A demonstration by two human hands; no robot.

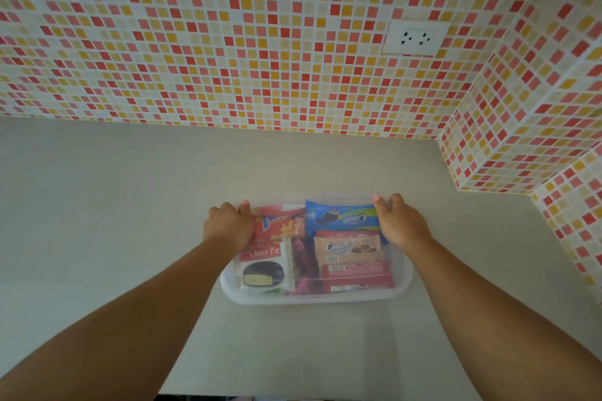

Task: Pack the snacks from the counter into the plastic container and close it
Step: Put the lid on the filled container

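Observation:
A clear plastic container (312, 300) stands on the pale counter (114, 221), and a see-through lid seems to lie over it. Inside are a Choco Pie box (264, 267), a red snack pack (281, 221), a blue Cream-O pack (345, 216), a beige Cream-O pack (347, 249) and a red bar (355, 272). My left hand (228, 225) grips the far left corner, fingers curled over the edge. My right hand (399, 221) grips the far right corner the same way.
A red, orange and cream mosaic wall rises behind the counter, with a white double socket (415, 37) on it. A tiled pillar (508, 153) juts out at the right. The counter's front edge (293, 395) lies just below my forearms.

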